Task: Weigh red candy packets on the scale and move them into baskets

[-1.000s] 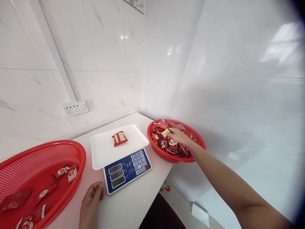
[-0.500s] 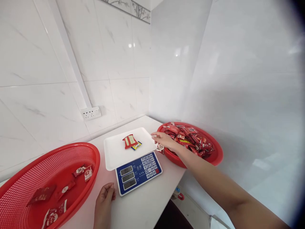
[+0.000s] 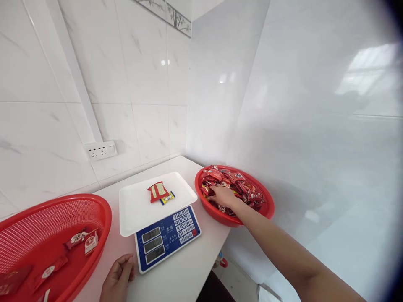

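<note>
My right hand (image 3: 223,195) reaches into the red basket (image 3: 267,209) on the right, fingers curled down among the heap of red candy packets (image 3: 242,186); what it grips, if anything, is hidden. A blue-faced scale (image 3: 166,237) with a white tray (image 3: 135,205) stands at the centre. On the tray lie a red packet (image 3: 158,191) and a small yellow-and-blue packet (image 3: 167,198). My left hand (image 3: 117,277) rests on the white counter just left of the scale, fingers loosely curled, holding nothing.
A large red basket (image 3: 56,209) at the left holds several red packets (image 3: 82,240). A wall socket (image 3: 100,150) sits on the tiled wall behind. The counter (image 3: 189,277) ends just past the scale, with floor below.
The small yellow-and-blue packet has been put on the scale tray beside the red one. My right hand went from the basket to the tray and is back in the right basket.
</note>
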Demonstrator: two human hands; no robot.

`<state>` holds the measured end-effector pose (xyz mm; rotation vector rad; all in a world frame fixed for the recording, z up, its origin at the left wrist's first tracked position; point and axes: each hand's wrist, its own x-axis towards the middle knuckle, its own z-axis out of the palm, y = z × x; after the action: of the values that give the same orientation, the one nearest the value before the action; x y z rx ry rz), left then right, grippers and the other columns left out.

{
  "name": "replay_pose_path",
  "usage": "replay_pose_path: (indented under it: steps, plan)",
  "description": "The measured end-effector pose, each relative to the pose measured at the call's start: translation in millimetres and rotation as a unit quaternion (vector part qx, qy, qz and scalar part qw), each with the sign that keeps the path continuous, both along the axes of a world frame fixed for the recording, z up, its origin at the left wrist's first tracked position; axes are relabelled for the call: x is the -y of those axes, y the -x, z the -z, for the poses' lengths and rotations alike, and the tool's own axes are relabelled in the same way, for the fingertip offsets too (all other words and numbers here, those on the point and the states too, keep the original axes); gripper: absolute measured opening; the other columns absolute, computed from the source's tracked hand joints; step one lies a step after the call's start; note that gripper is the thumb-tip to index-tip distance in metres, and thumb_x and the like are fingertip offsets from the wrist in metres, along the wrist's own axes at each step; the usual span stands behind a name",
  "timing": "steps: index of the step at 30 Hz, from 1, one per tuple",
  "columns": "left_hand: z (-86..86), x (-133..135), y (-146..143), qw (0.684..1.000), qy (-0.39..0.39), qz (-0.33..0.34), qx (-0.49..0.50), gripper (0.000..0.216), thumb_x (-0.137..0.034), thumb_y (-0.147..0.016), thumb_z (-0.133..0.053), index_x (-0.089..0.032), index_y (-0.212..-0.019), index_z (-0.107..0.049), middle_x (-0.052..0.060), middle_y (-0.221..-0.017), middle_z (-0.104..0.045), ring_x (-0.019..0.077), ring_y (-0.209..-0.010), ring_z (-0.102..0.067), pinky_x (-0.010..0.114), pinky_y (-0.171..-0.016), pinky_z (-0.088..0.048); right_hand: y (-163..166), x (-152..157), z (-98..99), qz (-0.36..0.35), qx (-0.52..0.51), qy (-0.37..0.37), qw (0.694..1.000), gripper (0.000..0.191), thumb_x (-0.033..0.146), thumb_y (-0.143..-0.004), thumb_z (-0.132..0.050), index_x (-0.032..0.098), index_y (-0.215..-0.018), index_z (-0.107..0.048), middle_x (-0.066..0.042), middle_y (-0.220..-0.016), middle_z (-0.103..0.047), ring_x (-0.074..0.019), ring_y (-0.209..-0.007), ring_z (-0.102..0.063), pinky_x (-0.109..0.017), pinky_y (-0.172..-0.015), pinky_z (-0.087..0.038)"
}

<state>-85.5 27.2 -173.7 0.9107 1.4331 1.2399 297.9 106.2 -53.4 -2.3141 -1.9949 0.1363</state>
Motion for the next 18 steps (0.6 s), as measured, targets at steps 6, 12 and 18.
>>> replay_pose_path:
  steps: [6, 12, 18]
  plan:
    - [-2.7, -0.5, -1.9, 1.000, -0.015, 0.008, -0.019, 0.051, -0.059, -0.054, -0.068, -0.017, -0.083, -0.062, -0.002, -0.062, -0.056, 0.0143, -0.058, -0.049, 0.027, -0.059, -0.041, 11.7, -0.9, 3.8, -0.021, 0.010, -0.004, 1.000, 0.061, 0.038, -0.077, -0.055, 0.025, -0.134, -0.035, -0.015, -0.119, -0.054, -0.0307, -0.094, -0.058, -0.035, -0.073, -0.041]
    - [-3.5, -1.5, -0.6, 1.000, -0.012, -0.006, -0.024, 0.050, -0.058, -0.050, -0.069, -0.018, -0.079, -0.064, -0.001, -0.062, -0.057, 0.0152, -0.057, -0.051, 0.027, -0.057, -0.041, 6.4, -2.8, 8.0, -0.015, -0.036, -0.044, 0.998, 0.045, 0.029, -0.081, -0.050, 0.023, -0.125, -0.043, -0.011, -0.109, -0.062, -0.0272, -0.093, -0.059, -0.033, -0.075, -0.040]
    - [-4.9, -0.4, -0.4, 1.000, -0.012, -0.005, -0.025, 0.048, -0.057, -0.052, -0.069, -0.018, -0.081, -0.064, -0.001, -0.064, -0.058, 0.0161, -0.059, -0.052, 0.028, -0.058, -0.042, -4.7, -6.8, 2.5, 0.015, -0.126, -0.112, 0.986, 0.040, 0.031, -0.090, -0.030, 0.013, -0.122, -0.044, -0.015, -0.112, -0.060, -0.0245, -0.100, -0.056, -0.033, -0.081, -0.041]
